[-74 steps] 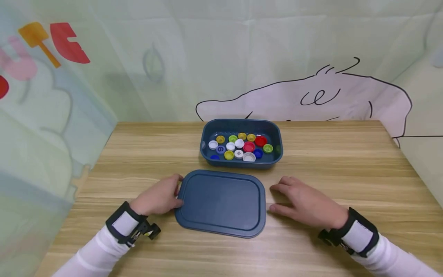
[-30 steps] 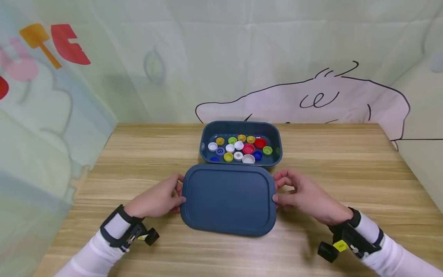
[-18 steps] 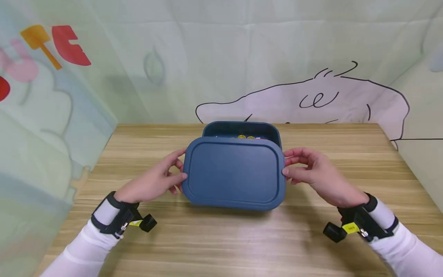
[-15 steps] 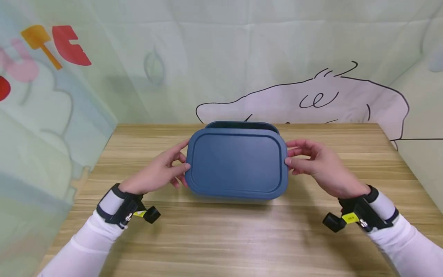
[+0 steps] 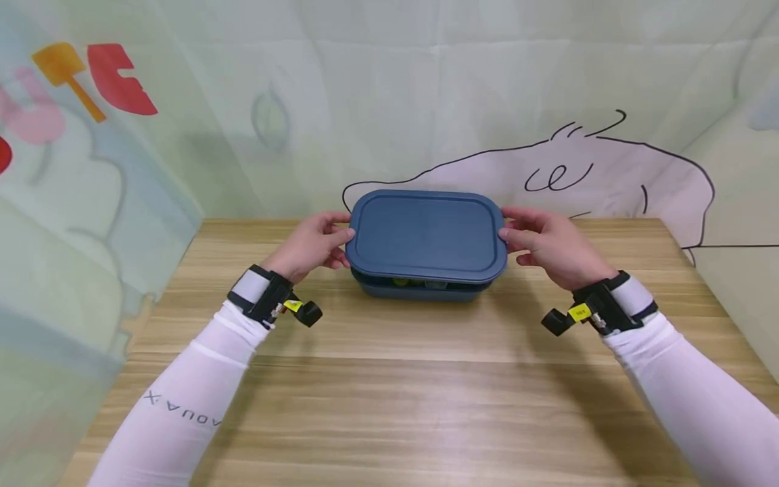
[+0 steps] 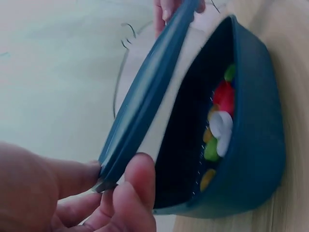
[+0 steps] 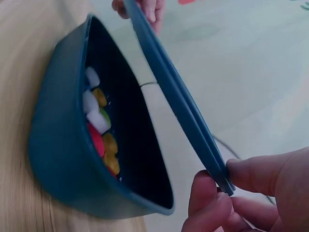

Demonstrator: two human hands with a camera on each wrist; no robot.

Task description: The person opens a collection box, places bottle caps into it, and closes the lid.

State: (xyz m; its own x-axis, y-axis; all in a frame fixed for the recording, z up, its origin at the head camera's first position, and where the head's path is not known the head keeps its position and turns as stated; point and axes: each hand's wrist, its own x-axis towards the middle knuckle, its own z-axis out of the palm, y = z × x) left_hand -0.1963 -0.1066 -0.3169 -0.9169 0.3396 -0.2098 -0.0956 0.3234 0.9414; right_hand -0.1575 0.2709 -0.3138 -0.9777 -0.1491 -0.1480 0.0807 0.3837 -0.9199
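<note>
A dark blue rectangular lid with rounded corners is held level above a matching box near the table's back edge. My left hand pinches the lid's left end between thumb and fingers. At the opposite end my right hand pinches it the same way. Both wrist views show a gap between lid and box rim. Inside the box lie several bottle caps, among them a white cap and a red cap. From the head view the lid hides most of them.
The wooden table stretches in front of the box. Right behind its back edge hangs a printed cloth backdrop. A wrist camera juts from the left wristband, and another camera from the right.
Both hands have taken the lid by its ends, lifted it off the table and carried it away from me until it covers the open box from above.
</note>
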